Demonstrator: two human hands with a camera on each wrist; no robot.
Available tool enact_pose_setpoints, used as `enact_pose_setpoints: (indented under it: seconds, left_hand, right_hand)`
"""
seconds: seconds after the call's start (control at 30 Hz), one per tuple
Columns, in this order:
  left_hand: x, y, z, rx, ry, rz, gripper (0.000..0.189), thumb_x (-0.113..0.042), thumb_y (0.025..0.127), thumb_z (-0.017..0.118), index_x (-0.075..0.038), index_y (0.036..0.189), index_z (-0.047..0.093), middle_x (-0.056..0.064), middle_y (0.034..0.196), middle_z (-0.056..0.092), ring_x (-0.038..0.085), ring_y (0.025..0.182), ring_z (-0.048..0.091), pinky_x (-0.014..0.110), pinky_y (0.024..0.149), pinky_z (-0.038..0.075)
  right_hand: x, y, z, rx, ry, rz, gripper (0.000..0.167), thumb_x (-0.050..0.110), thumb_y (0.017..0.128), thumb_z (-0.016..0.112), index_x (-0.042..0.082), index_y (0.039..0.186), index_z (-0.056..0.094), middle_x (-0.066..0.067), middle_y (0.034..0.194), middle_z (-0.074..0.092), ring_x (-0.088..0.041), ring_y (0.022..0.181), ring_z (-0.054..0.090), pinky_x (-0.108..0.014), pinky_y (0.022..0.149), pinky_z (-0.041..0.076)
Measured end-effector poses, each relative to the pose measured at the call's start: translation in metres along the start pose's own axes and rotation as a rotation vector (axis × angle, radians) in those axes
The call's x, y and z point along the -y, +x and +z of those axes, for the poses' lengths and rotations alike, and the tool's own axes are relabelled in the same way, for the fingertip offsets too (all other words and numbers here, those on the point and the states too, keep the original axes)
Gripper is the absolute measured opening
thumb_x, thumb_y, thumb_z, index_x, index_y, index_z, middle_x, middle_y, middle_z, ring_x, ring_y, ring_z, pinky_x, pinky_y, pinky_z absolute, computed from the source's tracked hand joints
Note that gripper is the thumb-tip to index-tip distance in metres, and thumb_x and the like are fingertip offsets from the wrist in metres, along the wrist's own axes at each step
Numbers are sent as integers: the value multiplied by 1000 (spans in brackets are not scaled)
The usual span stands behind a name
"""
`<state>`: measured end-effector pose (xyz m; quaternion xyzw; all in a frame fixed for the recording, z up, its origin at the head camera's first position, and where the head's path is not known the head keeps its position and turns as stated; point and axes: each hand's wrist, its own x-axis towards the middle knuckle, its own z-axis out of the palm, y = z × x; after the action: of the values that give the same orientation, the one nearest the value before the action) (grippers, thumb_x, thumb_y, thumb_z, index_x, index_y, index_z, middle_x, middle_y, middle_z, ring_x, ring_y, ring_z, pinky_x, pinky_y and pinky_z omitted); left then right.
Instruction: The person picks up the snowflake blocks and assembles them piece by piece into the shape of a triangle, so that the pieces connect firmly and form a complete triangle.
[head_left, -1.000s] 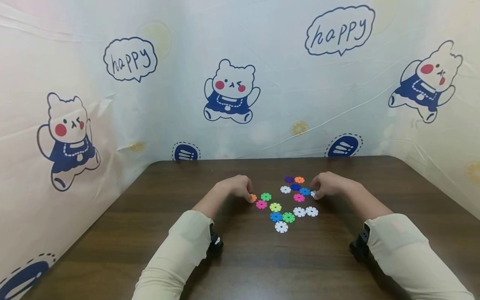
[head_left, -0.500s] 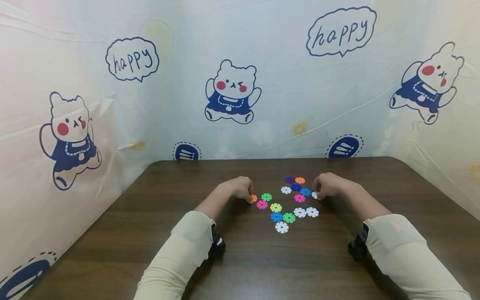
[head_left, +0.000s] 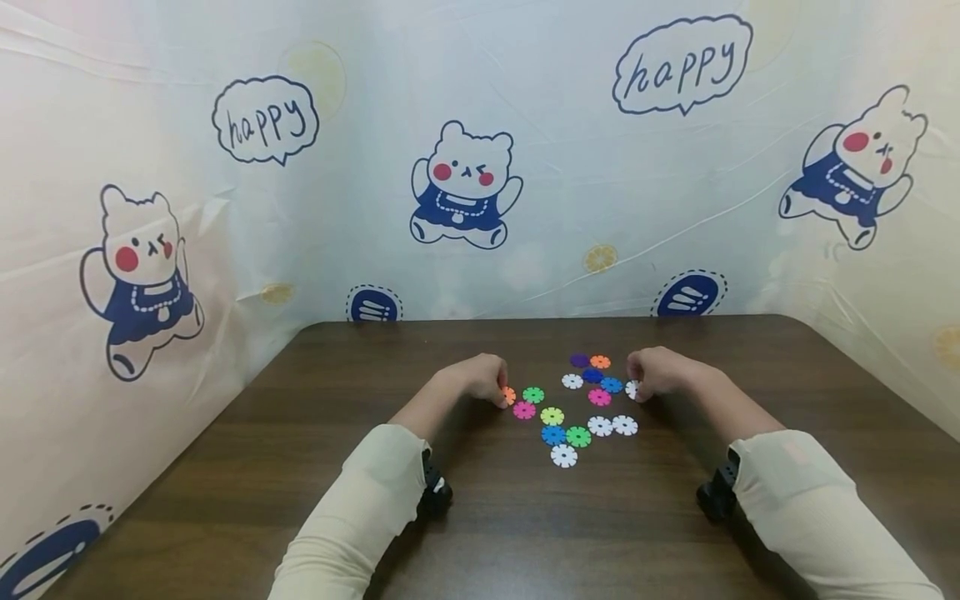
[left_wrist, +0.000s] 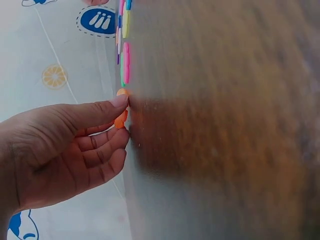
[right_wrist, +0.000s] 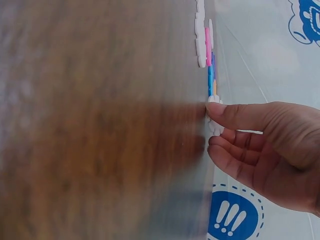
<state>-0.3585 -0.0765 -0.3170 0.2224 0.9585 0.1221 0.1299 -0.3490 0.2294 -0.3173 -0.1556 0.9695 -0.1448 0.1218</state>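
Orange and scalloped at the edge, the small disc (left_wrist: 120,120) pinched by my left hand (head_left: 482,377) is at the tabletop (head_left: 480,533), just beside a green disc (head_left: 533,395). My right hand (head_left: 662,371) pinches a white disc (head_left: 632,390) near a blue one. Since half a second ago, both hands have hardly moved.

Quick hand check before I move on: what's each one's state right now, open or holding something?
Left hand: closed, pinching an orange disc.
Right hand: closed, pinching a white disc.
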Motion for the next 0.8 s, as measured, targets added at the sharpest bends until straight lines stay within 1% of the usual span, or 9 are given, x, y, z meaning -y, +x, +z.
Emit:
enact_pose_setpoints:
  seconds: [0.1, 0.23, 0.3, 0.43, 0.6, 0.7, 0.8]
  left_hand:
    - [0, -2, -1, 10, -29, 21, 14, -12, 81, 71, -8, 85, 58, 4, 77, 55, 17, 68, 52, 27, 60, 46]
    - [2, -4, -1, 11, -79, 41, 11, -6, 82, 68, -7, 83, 57, 6, 74, 56, 16, 61, 56, 26, 55, 47]
    - [3, -5, 0, 4, -102, 42, 10, -3, 83, 67, -6, 82, 57, 6, 73, 58, 16, 61, 57, 26, 55, 48]
    - [4, -7, -1, -15, -121, 67, 11, 1, 83, 64, -6, 82, 56, 5, 72, 58, 16, 61, 58, 24, 53, 46]
    - [3, -11, -3, -34, -140, 101, 10, 3, 84, 61, -6, 84, 57, 5, 71, 58, 17, 61, 57, 25, 53, 46]
    - [2, -12, -4, -65, -161, 117, 8, 2, 85, 61, -6, 85, 58, 5, 72, 59, 17, 62, 56, 25, 55, 47]
    - [-1, -12, -5, -118, -174, 144, 8, 1, 85, 62, -6, 86, 59, 5, 74, 59, 17, 63, 55, 24, 58, 49]
  right_hand:
    - [0, -2, 1, -11, 9, -14, 18, 7, 78, 72, 8, 88, 56, -6, 81, 53, -21, 76, 50, -31, 65, 43]
    - [3, -7, -1, -54, 22, -58, 14, 3, 80, 69, 7, 82, 56, -5, 75, 52, -19, 69, 50, -29, 60, 44]
    - [6, -10, -2, -75, 22, -87, 12, 2, 82, 67, 5, 81, 56, -5, 74, 52, -18, 66, 50, -28, 58, 46]
    - [14, -14, -3, -98, 33, -121, 8, 2, 84, 65, 2, 82, 57, -5, 72, 52, -17, 65, 51, -26, 58, 47]
    - [22, -15, -1, -137, 76, -115, 7, 0, 84, 64, 3, 82, 57, -5, 72, 53, -17, 64, 51, -27, 58, 48]
    - [25, -16, 0, -177, 129, -104, 7, 0, 84, 63, 3, 83, 57, -6, 73, 53, -18, 63, 51, -27, 57, 48]
    - [27, -17, 0, -212, 223, -71, 5, 1, 84, 63, 2, 85, 58, -8, 74, 54, -19, 64, 53, -28, 57, 48]
